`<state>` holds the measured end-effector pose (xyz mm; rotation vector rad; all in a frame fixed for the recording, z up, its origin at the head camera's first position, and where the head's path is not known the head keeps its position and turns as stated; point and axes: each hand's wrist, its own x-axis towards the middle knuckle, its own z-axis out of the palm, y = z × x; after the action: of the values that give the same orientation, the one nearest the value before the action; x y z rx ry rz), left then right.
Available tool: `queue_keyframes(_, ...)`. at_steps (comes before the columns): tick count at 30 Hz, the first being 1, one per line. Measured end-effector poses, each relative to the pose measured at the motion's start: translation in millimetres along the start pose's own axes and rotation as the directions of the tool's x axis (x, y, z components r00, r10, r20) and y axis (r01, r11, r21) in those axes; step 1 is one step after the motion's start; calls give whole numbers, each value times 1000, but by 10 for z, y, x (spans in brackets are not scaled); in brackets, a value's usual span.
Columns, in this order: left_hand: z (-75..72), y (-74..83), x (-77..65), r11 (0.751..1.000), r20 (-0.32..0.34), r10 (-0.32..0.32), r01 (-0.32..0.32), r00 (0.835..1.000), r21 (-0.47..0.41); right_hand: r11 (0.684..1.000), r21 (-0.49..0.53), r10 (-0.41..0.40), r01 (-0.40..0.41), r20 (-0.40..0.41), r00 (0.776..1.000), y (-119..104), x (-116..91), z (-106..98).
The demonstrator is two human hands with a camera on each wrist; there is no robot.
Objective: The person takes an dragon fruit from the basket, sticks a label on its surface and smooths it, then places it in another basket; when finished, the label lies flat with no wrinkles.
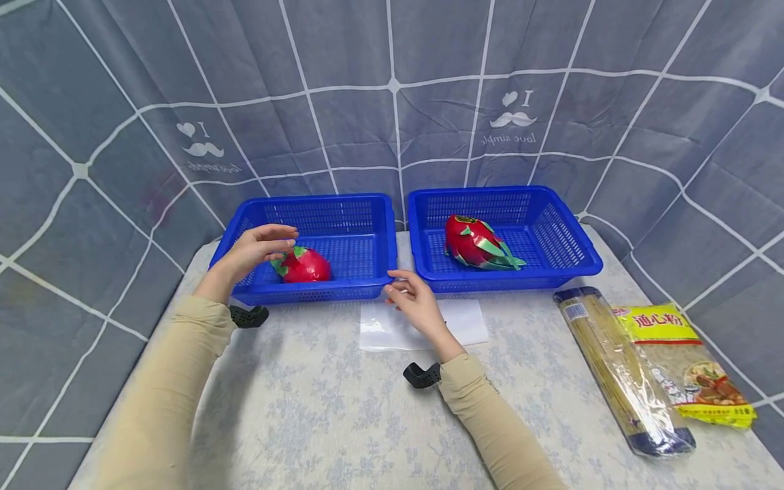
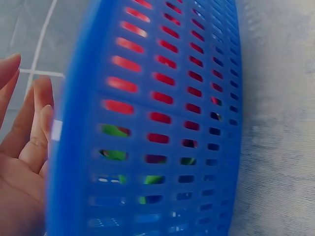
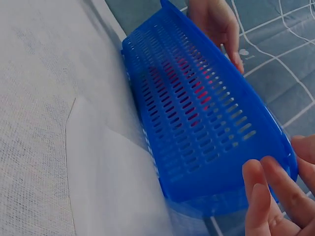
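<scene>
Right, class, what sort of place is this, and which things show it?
Probably a staged tabletop area: grey checked fabric hangs behind and beside a pale patterned table, which holds a left blue basket and a right blue basket.

My R grip [image 3: 289, 197] at near corner of blue slotted basket [image 3: 204, 142] w/ red obj. [image 3: 201, 93] inside; L grip [image 3: 215, 24] beyond rim; white sheet [image 3: 110, 182] nearby.

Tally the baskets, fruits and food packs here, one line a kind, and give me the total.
Blue plastic baskets: 2 (left basket, right basket)
Red fruits with green leaves: 2 (round fruit, dragon fruit)
Packs of long noodles: 1
Macaroni bags: 1
Total: 6
</scene>
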<state>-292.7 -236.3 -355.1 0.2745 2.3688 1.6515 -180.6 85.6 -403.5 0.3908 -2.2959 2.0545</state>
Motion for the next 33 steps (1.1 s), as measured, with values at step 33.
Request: queue_keyframes(33,90,-153,69,991,-33,-124,125,992,53,997,36,61,-63,63,996,55,21,16)
